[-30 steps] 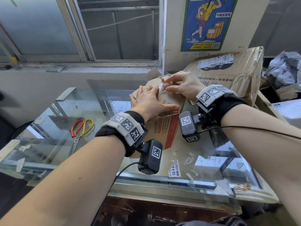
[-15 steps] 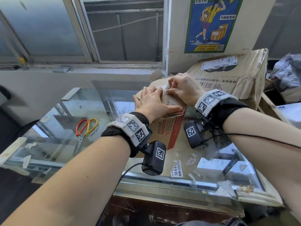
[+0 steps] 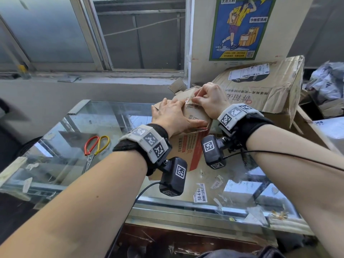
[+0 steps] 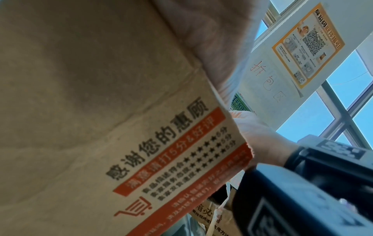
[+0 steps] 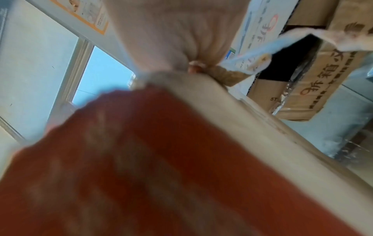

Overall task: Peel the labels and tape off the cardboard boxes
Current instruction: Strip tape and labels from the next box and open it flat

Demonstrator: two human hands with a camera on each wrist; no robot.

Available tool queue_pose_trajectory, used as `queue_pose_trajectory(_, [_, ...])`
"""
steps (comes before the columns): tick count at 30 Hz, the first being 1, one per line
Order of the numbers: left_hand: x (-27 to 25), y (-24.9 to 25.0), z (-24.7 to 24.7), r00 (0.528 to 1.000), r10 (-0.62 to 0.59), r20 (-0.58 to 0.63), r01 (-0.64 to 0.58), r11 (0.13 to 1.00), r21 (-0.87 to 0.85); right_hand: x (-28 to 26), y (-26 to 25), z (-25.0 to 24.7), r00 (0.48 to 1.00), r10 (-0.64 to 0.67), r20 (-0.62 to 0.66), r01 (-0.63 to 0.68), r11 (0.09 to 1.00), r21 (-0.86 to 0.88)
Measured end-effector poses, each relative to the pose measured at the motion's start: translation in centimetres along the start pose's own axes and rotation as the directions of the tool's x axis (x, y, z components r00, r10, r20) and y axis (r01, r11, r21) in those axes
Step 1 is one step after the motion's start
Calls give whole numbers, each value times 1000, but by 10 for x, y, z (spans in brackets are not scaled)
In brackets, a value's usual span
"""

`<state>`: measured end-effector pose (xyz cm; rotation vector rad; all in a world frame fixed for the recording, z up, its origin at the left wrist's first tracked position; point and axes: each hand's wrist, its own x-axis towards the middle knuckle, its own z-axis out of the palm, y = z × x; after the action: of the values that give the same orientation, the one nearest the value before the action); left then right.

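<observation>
A small cardboard box (image 3: 189, 148) with red print stands on the glass counter (image 3: 70, 146). My left hand (image 3: 172, 113) lies flat on its top with the fingers straight, the thumb along the near edge. My right hand (image 3: 201, 98) has its fingers curled at the far top edge and pinches a strip of clear tape (image 3: 187, 100). In the right wrist view the tape (image 5: 252, 59) stretches away from the pinching fingertips, partly lifted off the box (image 5: 161, 159). The left wrist view shows the box's printed face (image 4: 161, 159) under the palm.
Red-and-yellow scissors (image 3: 96, 148) lie on the glass to the left. A large crumpled box (image 3: 270, 101) with a white shipping label (image 3: 249, 72) leans behind at the right. Paper scraps and a sticker (image 3: 200, 195) lie near the front edge. Plastic bags (image 3: 327, 84) are piled at the far right.
My right fingers have gone from stretched out on the box top to curled in a pinch on the tape, which now lifts. The left hand stays flat on the box.
</observation>
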<state>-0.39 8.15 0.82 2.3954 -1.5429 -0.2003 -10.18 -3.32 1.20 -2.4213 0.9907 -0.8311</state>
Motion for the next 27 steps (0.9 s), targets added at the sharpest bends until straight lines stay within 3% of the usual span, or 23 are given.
queue_pose_trajectory(6, [-7, 0, 3, 998, -61, 7, 61, 997, -44, -3, -8, -20, 967, 12, 255, -56, 985, 164])
queue_pose_trajectory(8, [-9, 2, 2, 998, -57, 8, 57, 998, -37, -4, -10, -23, 960, 6, 281, -45, 990, 132])
queue_pose_trajectory(13, [-13, 6, 1, 997, -75, -32, 74, 997, -32, -4, -11, -21, 979, -6, 202, -12, 996, 88])
queue_pose_trajectory(18, [-14, 7, 0, 997, -76, -8, 76, 997, -16, -11, -7, -15, 972, -127, 199, 154, 980, -125])
queue_pose_trajectory(21, [-13, 8, 1, 997, -74, 1, 74, 997, -20, -14, -4, -10, 967, -171, 188, 199, 969, -146])
queue_pose_trajectory(27, [-11, 9, 3, 999, -49, -10, 49, 998, -35, -11, -2, -7, 986, -145, 85, 153, 983, -102])
